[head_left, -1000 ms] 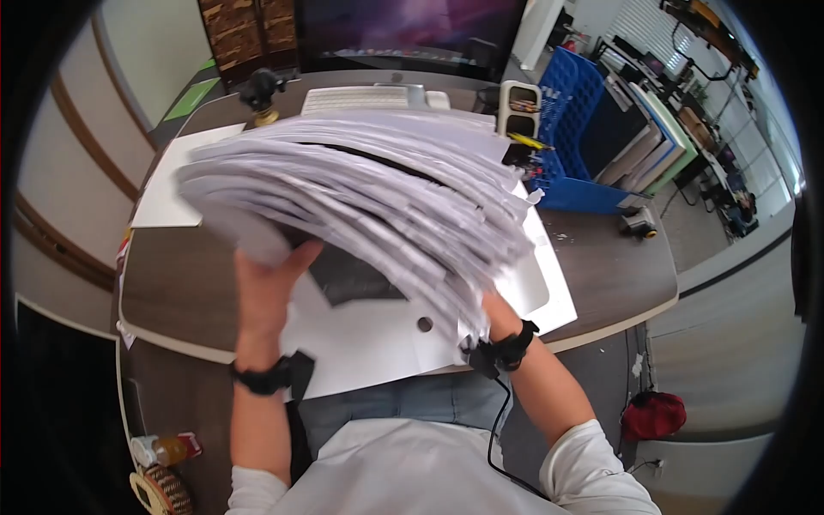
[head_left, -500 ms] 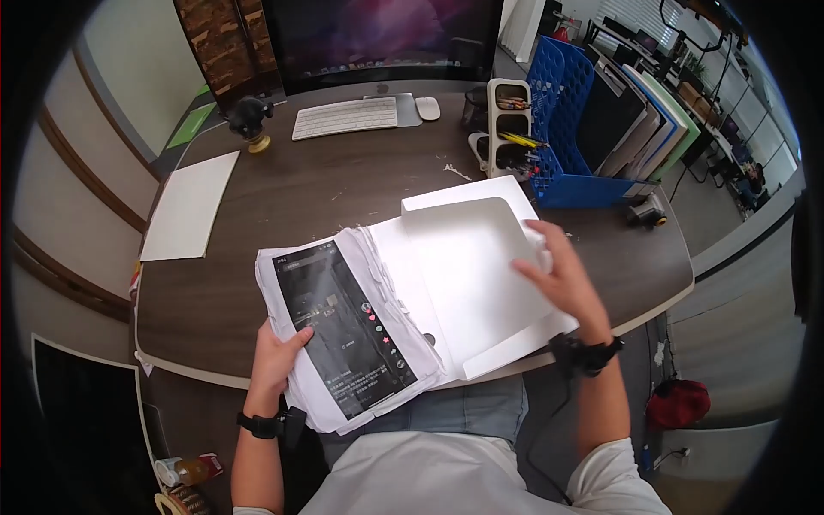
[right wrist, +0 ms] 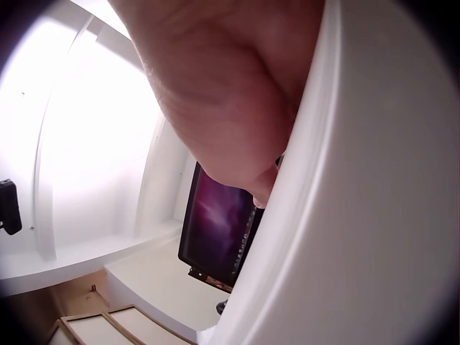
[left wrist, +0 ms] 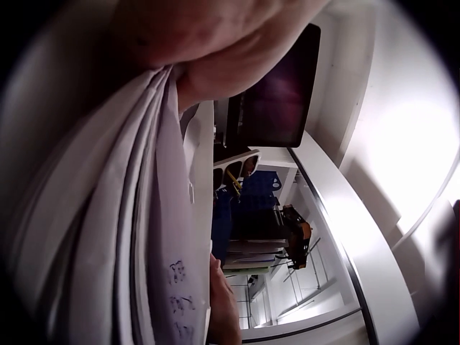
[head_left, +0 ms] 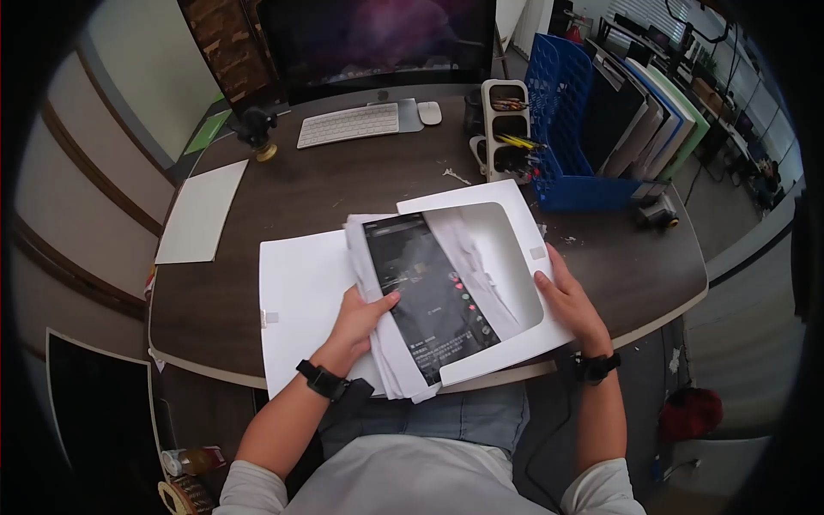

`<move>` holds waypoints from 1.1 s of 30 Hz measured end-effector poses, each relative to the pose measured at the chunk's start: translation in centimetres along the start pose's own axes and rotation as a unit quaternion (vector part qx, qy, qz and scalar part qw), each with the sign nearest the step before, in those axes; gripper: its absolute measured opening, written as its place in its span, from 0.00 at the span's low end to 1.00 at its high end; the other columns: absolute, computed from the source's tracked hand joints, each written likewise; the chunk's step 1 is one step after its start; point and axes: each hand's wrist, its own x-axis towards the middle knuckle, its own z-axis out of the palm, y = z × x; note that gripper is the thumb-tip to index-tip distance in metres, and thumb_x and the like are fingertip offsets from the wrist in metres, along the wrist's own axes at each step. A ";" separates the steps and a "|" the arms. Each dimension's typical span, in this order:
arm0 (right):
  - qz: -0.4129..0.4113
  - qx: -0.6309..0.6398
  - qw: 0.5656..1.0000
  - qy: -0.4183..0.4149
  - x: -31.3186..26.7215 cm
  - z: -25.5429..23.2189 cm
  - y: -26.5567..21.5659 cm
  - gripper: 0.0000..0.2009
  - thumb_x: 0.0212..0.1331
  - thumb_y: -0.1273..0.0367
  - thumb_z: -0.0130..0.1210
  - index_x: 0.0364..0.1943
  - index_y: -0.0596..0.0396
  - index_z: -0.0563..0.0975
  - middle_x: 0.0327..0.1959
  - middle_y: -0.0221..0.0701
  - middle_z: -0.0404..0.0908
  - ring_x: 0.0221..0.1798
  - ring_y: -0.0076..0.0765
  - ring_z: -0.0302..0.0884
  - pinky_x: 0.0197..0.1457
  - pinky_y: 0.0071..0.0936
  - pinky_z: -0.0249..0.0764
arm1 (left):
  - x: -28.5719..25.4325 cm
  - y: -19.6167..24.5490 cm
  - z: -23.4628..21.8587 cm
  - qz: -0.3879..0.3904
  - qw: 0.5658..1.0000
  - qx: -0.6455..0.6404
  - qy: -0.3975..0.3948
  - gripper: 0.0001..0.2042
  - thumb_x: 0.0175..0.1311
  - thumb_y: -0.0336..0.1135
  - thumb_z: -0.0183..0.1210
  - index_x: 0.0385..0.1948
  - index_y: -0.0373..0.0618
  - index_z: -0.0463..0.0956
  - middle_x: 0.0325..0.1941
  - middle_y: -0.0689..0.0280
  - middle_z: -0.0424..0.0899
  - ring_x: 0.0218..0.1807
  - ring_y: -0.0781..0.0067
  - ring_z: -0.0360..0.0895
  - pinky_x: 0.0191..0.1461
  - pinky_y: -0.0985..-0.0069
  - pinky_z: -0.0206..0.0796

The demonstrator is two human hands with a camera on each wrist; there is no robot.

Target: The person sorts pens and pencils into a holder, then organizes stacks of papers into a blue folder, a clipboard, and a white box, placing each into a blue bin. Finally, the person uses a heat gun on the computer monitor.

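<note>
A thick stack of papers (head_left: 433,300), topped by a dark printed screenshot page, lies tilted over an open white folder (head_left: 300,283). Its right part sits within the folder's raised flaps (head_left: 515,215), with the lower right corner overlapped by the bottom flap. My left hand (head_left: 354,324) grips the stack's left edge, thumb across the top page. In the left wrist view, the layered sheets (left wrist: 122,215) hang from that hand, handwriting showing on one. My right hand (head_left: 573,300) holds the folder's right edge, thumb on top and fingers along the outside.
Behind the folder are a keyboard (head_left: 348,125), a mouse (head_left: 429,112) and a monitor (head_left: 378,43). A pen holder (head_left: 506,129) and a blue file rack (head_left: 584,190) stand at the right back. A white board (head_left: 202,210) lies on the desk's left side.
The stack, earlier lifted and fanned in both hands, then lowered at the folder's left, has shifted right into the flaps with my left hand. My right hand now grips the folder's edge.
</note>
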 end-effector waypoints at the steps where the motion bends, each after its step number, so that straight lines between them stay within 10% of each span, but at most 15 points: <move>1: 0.002 0.000 1.000 0.002 0.0 0.1 0.0 0.32 0.74 0.61 0.51 0.76 0.61 0.55 0.73 0.45 0.66 0.75 0.40 0.61 0.76 0.31 0.55 | 0.6 0.0 1.4 -0.018 1.000 -0.005 -0.025 0.17 0.66 0.19 0.60 0.56 0.32 0.73 0.50 0.56 0.85 0.47 0.63 0.85 0.51 0.65 0.82; 10: 0.002 0.044 0.998 -0.039 -0.6 1.2 -1.0 0.46 0.60 0.66 0.67 0.77 0.62 0.49 0.72 0.49 0.66 0.76 0.44 0.60 0.76 0.35 0.58 | 5.5 0.2 7.0 -0.033 0.983 -0.040 -0.174 0.27 0.75 0.38 0.57 0.69 0.37 0.58 0.59 0.57 0.78 0.53 0.64 0.82 0.56 0.63 0.78; 12: -0.009 0.022 0.999 -0.028 -0.8 1.2 0.7 0.48 0.56 0.68 0.69 0.77 0.62 0.49 0.72 0.49 0.66 0.75 0.43 0.61 0.75 0.35 0.59 | 2.9 4.1 4.3 -0.057 0.975 0.185 -0.112 0.43 0.72 0.47 0.61 0.75 0.37 0.39 0.60 0.54 0.76 0.57 0.65 0.79 0.61 0.65 0.73; 18: 0.010 0.066 0.998 -0.016 -0.8 1.7 -0.1 0.52 0.50 0.71 0.71 0.77 0.62 0.48 0.72 0.50 0.63 0.74 0.45 0.62 0.75 0.35 0.59 | -4.8 8.6 -14.3 0.294 0.767 0.539 0.188 0.27 0.70 0.39 0.61 0.68 0.41 0.65 0.66 0.52 0.73 0.69 0.59 0.69 0.70 0.66 0.62; 20: 0.012 0.060 0.998 -0.012 -0.7 2.3 0.4 0.53 0.50 0.70 0.71 0.77 0.62 0.47 0.73 0.50 0.63 0.74 0.45 0.62 0.75 0.35 0.59 | -8.0 9.3 -19.0 0.200 0.836 0.429 0.276 0.28 0.77 0.51 0.51 0.69 0.38 0.65 0.69 0.49 0.71 0.70 0.56 0.70 0.71 0.66 0.62; 22: -0.006 0.048 0.999 -0.023 -0.4 3.2 0.8 0.52 0.49 0.71 0.71 0.77 0.63 0.48 0.73 0.51 0.62 0.75 0.46 0.61 0.75 0.35 0.58 | -10.8 9.3 -21.3 0.070 0.966 0.156 0.192 0.35 0.78 0.61 0.41 0.68 0.35 0.65 0.68 0.49 0.73 0.68 0.56 0.72 0.71 0.66 0.63; 23: -0.003 0.050 0.998 -0.026 -0.3 3.7 0.5 0.52 0.49 0.71 0.71 0.77 0.63 0.48 0.73 0.51 0.62 0.75 0.46 0.61 0.75 0.35 0.58 | -11.5 8.7 -21.6 0.067 0.966 0.157 0.195 0.35 0.78 0.61 0.41 0.68 0.35 0.65 0.68 0.49 0.73 0.68 0.56 0.72 0.71 0.66 0.63; 26: -0.003 0.056 0.998 -0.034 0.1 5.4 -0.8 0.52 0.51 0.68 0.71 0.77 0.64 0.48 0.73 0.52 0.61 0.76 0.47 0.60 0.76 0.36 0.58 | -11.8 6.1 -23.4 0.122 0.953 -0.167 -0.221 0.35 0.79 0.62 0.37 0.67 0.35 0.67 0.67 0.54 0.76 0.62 0.62 0.78 0.67 0.70 0.68; 30: -0.026 0.059 0.997 -0.030 0.7 7.8 -0.2 0.42 0.66 0.61 0.61 0.77 0.65 0.50 0.75 0.52 0.59 0.77 0.46 0.57 0.78 0.36 0.55 | -11.0 0.9 -19.1 0.175 0.983 -0.043 0.044 0.28 0.80 0.49 0.46 0.71 0.38 0.63 0.71 0.57 0.71 0.68 0.62 0.72 0.71 0.71 0.64; 33: -0.030 0.110 0.993 -0.033 0.7 9.3 -0.5 0.35 0.76 0.57 0.48 0.77 0.64 0.50 0.76 0.50 0.57 0.79 0.46 0.55 0.79 0.35 0.51 | -6.7 4.7 -10.2 0.272 0.918 0.264 -0.114 0.28 0.76 0.42 0.54 0.73 0.43 0.62 0.80 0.55 0.56 0.79 0.55 0.55 0.79 0.64 0.49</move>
